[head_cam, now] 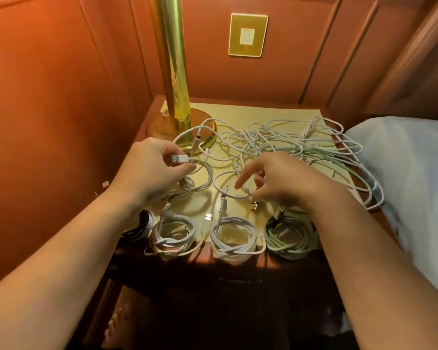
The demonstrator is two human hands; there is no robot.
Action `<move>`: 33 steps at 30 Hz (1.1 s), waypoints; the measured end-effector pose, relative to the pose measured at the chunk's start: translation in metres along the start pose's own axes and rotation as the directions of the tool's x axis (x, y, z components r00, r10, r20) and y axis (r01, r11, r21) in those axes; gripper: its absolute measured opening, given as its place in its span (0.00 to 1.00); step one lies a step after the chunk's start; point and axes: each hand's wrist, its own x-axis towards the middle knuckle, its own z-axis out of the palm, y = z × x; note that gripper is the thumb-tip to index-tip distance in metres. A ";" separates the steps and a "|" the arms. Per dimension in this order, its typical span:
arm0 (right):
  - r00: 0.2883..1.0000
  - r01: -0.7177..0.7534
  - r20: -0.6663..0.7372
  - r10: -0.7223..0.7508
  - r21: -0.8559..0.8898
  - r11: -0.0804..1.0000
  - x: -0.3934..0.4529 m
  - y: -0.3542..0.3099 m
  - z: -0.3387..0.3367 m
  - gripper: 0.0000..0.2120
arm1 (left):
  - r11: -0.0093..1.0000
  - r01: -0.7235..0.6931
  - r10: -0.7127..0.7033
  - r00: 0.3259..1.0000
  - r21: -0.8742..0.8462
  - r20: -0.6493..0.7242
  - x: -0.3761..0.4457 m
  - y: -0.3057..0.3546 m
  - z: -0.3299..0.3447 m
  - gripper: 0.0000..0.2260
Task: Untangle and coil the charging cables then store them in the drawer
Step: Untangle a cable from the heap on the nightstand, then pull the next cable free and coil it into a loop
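Note:
My left hand (152,168) pinches a white cable (202,178) just behind its USB plug (178,159), with a few loops hanging under the fingers. My right hand (276,180) hovers over the loose strands in the middle of the nightstand, fingers spread and relaxed, index pointing down, holding nothing. A tangle of white and pale green cables (301,145) covers the back and right of the top. Along the front edge lie a white coil (173,233), a second white coil (234,236) and a green coil (291,236). No drawer is visible.
A brass lamp (173,72) stands at the back left of the nightstand (238,258) on a round base. A pillow (410,178) presses against the right side. Padded wall panels close in the back and left, with a gold wall plate (248,34) above.

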 end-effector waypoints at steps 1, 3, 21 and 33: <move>1.000 0.007 0.014 -0.007 -0.015 1.000 0.002 0.001 0.002 0.14 | 1.000 -0.003 0.003 1.000 0.013 0.003 0.001 0.000 0.001 0.08; 1.000 0.017 0.012 -0.016 -0.034 0.999 0.005 0.003 0.007 0.12 | 0.999 -0.025 0.026 0.999 0.033 -0.023 0.005 0.001 0.003 0.08; 0.910 -0.170 -0.393 0.136 -0.054 0.984 0.025 0.037 0.017 0.10 | 0.934 -0.034 0.102 0.979 0.355 -0.175 0.017 0.013 0.039 0.10; 0.841 -0.274 -0.496 0.215 -0.048 0.961 0.028 0.050 0.009 0.09 | 0.892 -0.034 0.052 0.998 0.450 -0.028 0.020 0.015 0.061 0.15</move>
